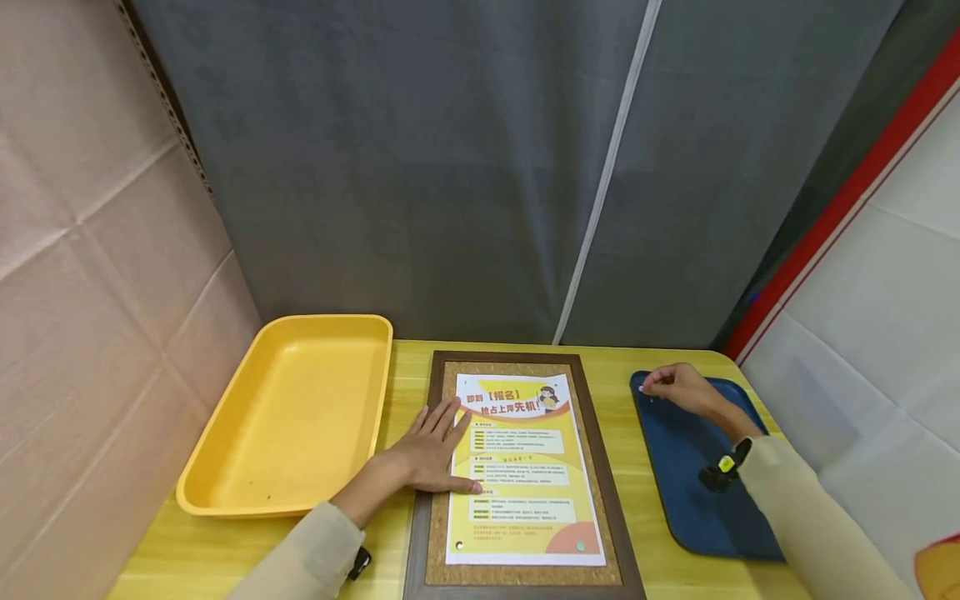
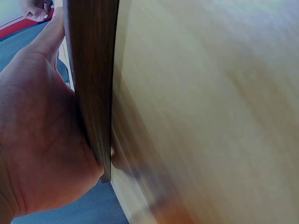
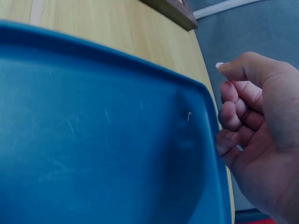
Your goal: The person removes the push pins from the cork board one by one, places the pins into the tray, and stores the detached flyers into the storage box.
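Note:
My left hand (image 1: 431,454) rests flat with spread fingers on the left side of a printed sheet (image 1: 517,500) and the brown-framed cork board (image 1: 438,533) under it. The left wrist view shows its palm against the board's dark frame (image 2: 91,84). Small pins sit at the sheet's lower corners, a green one (image 1: 581,547) at the right. Over the far left corner of the blue tray (image 1: 697,500), my right hand (image 1: 682,388) has curled fingers. A white speck shows at its thumb tip; I cannot tell whether it is held. A tiny pin (image 3: 189,115) lies in the tray.
A large yellow tray (image 1: 382,392) stands at the left of the wooden table (image 1: 630,467). Grey cloth (image 1: 420,167) hangs behind the table, with pale panels (image 1: 112,333) at the left and white ones (image 1: 870,333) at the right.

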